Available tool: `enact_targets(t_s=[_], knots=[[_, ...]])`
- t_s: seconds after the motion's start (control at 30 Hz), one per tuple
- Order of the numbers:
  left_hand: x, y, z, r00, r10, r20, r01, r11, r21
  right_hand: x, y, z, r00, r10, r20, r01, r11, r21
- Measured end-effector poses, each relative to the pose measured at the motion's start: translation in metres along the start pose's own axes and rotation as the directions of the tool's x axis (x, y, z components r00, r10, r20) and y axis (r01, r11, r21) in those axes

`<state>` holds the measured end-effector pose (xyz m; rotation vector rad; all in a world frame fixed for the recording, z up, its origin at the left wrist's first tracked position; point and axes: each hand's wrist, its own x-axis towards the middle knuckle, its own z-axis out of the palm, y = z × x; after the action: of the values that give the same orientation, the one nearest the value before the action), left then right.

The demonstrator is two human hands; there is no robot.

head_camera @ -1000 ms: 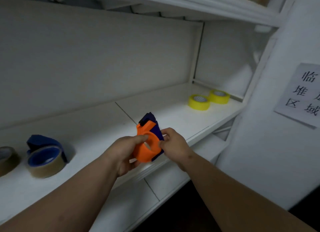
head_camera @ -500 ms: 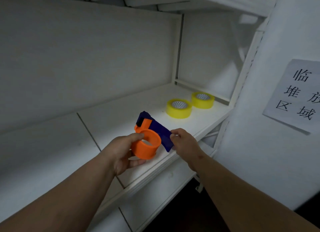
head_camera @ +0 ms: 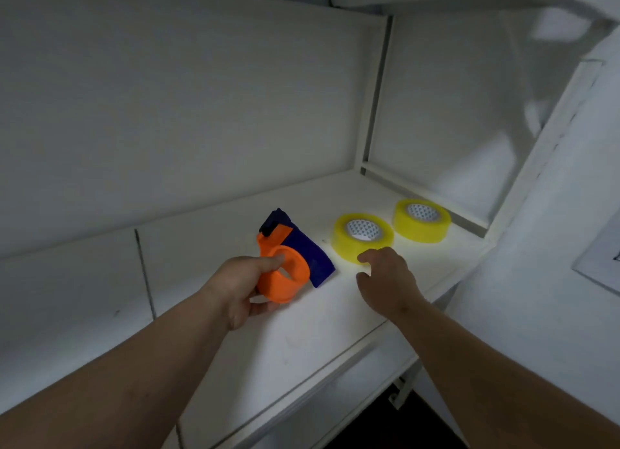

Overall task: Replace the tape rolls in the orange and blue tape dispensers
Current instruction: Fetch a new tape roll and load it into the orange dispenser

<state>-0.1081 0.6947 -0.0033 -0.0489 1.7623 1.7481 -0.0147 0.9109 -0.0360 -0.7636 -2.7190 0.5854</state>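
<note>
My left hand (head_camera: 240,289) grips the orange tape dispenser (head_camera: 285,275) just above the white shelf (head_camera: 208,233). The dispenser has an empty orange hub and a dark blue flap that hangs open to the right. My thumb rests on the hub's rim. My right hand (head_camera: 385,280) has its fingers spread and holds nothing; its fingertips reach the near edge of a yellow tape roll (head_camera: 362,237) lying flat on the shelf. A second yellow tape roll (head_camera: 421,218) lies flat further right, near the shelf's corner.
The shelf's back wall (head_camera: 167,113) and right side panel (head_camera: 453,129) close in the corner. A lower shelf (head_camera: 335,415) shows below the front edge. A paper sign (head_camera: 600,267) hangs on the wall at the right.
My right hand let go of the dispenser's blue flap and moved right to the nearer yellow roll. The view swung right and closer; the blue dispenser at the left is out of view.
</note>
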Motion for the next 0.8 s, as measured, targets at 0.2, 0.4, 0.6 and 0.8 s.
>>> enact_targets(t_s=[0.2, 0.4, 0.6, 0.8], knots=[[0.025, 0.002, 0.026, 0.992, -0.005, -0.129, -0.011, 0.993, -0.118, 0.058, 0.034, 0.001, 0.964, -0.255, 0.073, 0.266, 0.926, -0.267], [0.03, 0.002, 0.05, 0.985, 0.012, -0.17, -0.044, 0.981, -0.189, 0.1, 0.047, -0.002, 0.915, -0.319, 0.247, 0.389, 0.859, -0.332], [0.026, -0.004, 0.058, 0.963, 0.046, -0.265, -0.113, 0.963, -0.246, 0.114, 0.047, 0.004, 0.903, -0.289, 0.316, 0.388, 0.865, -0.318], [0.017, -0.004, 0.047, 0.952, 0.083, -0.296, -0.173, 0.94, -0.293, 0.117, 0.041, 0.003, 0.917, -0.219, 0.334, 0.323, 0.898, -0.299]])
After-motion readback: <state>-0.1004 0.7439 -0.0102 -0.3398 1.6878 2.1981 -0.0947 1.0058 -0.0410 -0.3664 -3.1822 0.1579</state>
